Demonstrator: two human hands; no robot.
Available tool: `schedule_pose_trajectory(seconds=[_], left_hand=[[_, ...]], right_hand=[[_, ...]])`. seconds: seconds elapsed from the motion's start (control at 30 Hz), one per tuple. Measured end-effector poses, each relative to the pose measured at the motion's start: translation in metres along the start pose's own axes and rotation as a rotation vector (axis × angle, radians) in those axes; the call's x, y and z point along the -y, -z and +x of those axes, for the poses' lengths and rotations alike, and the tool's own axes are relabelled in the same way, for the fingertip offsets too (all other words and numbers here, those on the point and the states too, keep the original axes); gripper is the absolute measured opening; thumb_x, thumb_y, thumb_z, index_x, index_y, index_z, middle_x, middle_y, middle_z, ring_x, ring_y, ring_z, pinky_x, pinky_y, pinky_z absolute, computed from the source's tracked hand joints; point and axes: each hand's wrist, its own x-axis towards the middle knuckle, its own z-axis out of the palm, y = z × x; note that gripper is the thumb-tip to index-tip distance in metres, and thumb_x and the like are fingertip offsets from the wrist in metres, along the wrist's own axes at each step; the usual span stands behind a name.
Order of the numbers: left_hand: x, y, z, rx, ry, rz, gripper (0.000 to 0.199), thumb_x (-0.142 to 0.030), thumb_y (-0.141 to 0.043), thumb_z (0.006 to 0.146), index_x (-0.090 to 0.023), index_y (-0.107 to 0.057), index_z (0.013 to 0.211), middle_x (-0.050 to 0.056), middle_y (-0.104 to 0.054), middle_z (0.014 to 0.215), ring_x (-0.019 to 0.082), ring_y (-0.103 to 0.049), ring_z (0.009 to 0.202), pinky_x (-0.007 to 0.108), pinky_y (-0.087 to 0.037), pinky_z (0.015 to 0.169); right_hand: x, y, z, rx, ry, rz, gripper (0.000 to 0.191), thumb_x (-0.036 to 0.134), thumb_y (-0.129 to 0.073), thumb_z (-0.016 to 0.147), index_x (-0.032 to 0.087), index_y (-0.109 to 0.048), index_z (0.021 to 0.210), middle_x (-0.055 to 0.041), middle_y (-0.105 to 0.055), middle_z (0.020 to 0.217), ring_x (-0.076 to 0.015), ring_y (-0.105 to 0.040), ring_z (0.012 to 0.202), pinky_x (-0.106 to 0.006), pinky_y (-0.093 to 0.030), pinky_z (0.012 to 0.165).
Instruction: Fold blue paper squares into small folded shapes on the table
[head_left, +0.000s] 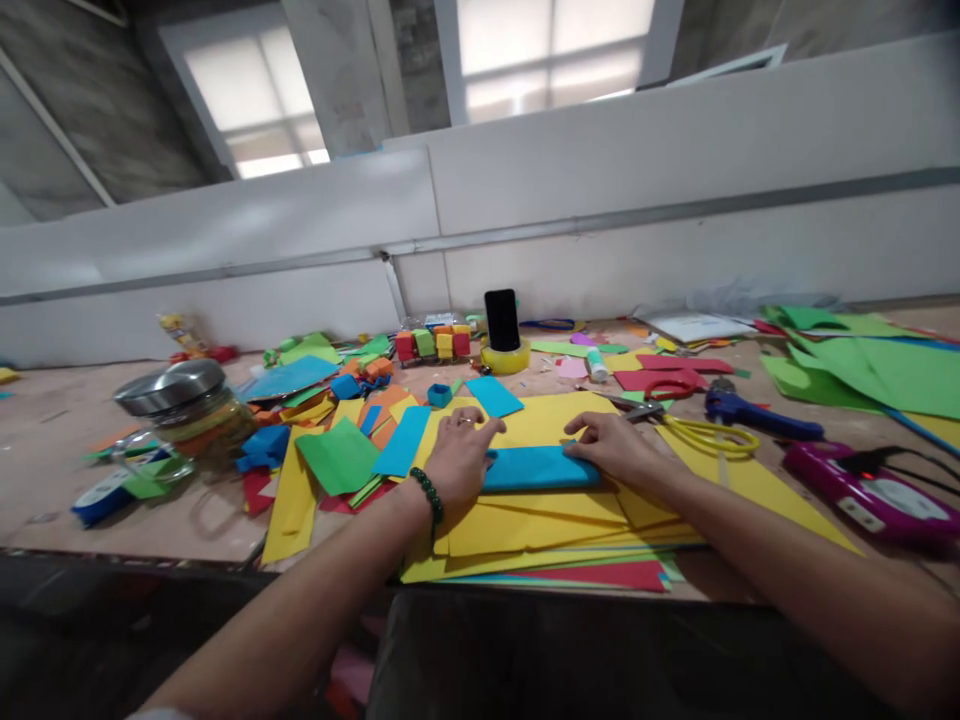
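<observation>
A folded blue paper strip [540, 468] lies flat on a stack of yellow sheets [525, 520] near the table's front edge. My left hand [459, 455] presses down on the strip's left end, fingers spread, with a green bead bracelet at the wrist. At the strip's right end, my right hand [615, 448] rests with its fingertips on the paper. Both hands pin the paper flat and neither lifts it.
Yellow scissors [705, 435], red scissors [671, 385] and a blue glue gun [750, 412] lie to the right, near a purple device [870, 490] and green sheets [862, 365]. A glass jar [187, 410] stands left among paper scraps. A phone [502, 320] stands in a tape roll behind.
</observation>
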Motion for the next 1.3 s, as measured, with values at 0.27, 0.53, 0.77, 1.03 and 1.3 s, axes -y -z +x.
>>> schedule_pose_trajectory(seconds=[0.27,0.53,0.77,1.03,1.3], left_hand=[[0.011,0.015,0.007,0.333,-0.482,0.143,0.044,-0.006,-0.053,0.076,-0.029,-0.065,0.112,0.003,-0.066,0.106,0.020,-0.060,0.097,0.039,-0.038,0.096],[0.006,0.032,-0.006,0.472,-0.437,0.102,0.061,0.000,-0.053,0.073,-0.034,-0.061,0.123,0.007,-0.058,0.129,0.025,-0.054,0.120,0.062,-0.023,0.109],[-0.001,0.032,-0.009,0.339,-0.575,0.216,0.044,-0.010,-0.060,0.074,-0.032,-0.069,0.111,0.005,-0.061,0.121,0.027,-0.048,0.119,0.045,-0.034,0.099],[-0.005,0.032,-0.007,0.323,-0.628,0.259,0.032,-0.012,-0.060,0.073,-0.028,-0.071,0.099,0.002,-0.069,0.104,0.024,-0.051,0.107,0.039,-0.033,0.089],[-0.005,0.032,-0.008,0.313,-0.639,0.268,0.034,-0.012,-0.057,0.076,-0.030,-0.069,0.102,0.001,-0.068,0.105,0.024,-0.052,0.107,0.040,-0.031,0.092]], right_hand=[[-0.001,0.000,0.001,0.053,-0.008,-0.047,0.029,0.024,-0.067,0.072,0.012,-0.065,0.099,-0.0032,-0.068,0.068,-0.0167,-0.062,0.062,-0.024,-0.042,0.053],[-0.001,0.000,0.001,0.066,0.026,-0.106,0.022,0.026,-0.067,0.073,0.014,-0.065,0.092,-0.0033,-0.069,0.068,-0.0181,-0.064,0.063,-0.026,-0.043,0.053],[0.015,0.010,-0.004,0.049,0.298,-0.186,0.023,0.013,-0.064,0.072,0.017,-0.070,0.094,-0.0093,-0.070,0.095,-0.0242,-0.063,0.091,-0.034,-0.048,0.078],[0.062,-0.008,-0.028,0.431,1.046,-0.545,0.026,0.008,-0.050,0.086,0.019,-0.072,0.094,-0.0056,-0.072,0.090,-0.0200,-0.057,0.089,-0.033,-0.043,0.080],[0.052,0.007,-0.043,0.435,1.101,-0.736,0.026,0.009,-0.046,0.093,0.014,-0.065,0.075,-0.0066,-0.066,0.076,-0.0189,-0.056,0.072,-0.030,-0.040,0.064]])
